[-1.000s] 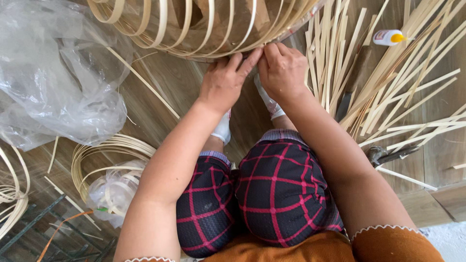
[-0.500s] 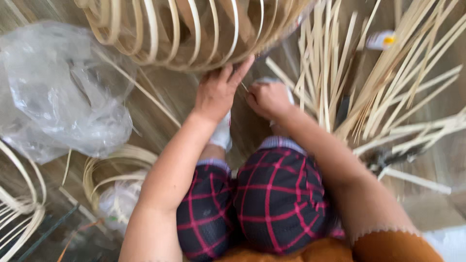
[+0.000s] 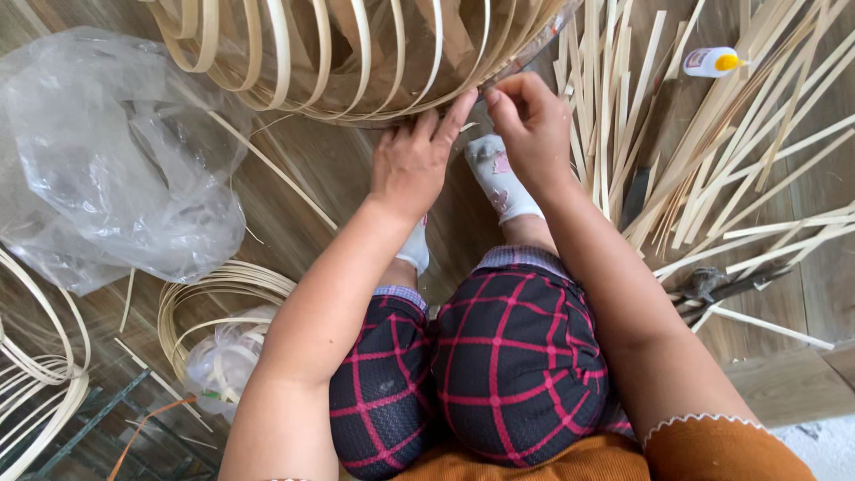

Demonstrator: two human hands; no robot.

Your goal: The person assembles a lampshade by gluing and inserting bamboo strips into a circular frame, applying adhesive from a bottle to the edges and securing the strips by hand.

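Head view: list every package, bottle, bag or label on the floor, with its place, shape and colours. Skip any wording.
Small glue bottle: top right, lying on its side among bamboo strips; white body, yellow cap, coloured label.
Large plastic bag: left, crumpled, clear.
Small plastic bag: lower left, clear, inside a coil of bamboo strip.
No signs or screens.

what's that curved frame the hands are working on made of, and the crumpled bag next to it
Curved frame: looks like thin bamboo or rattan strips, pale tan and matte, bent into parallel ribs; which of the two is unclear. The left hand and right hand touch its lower rim. Crumpled bag: thin clear plastic film, glossy and wrinkled.
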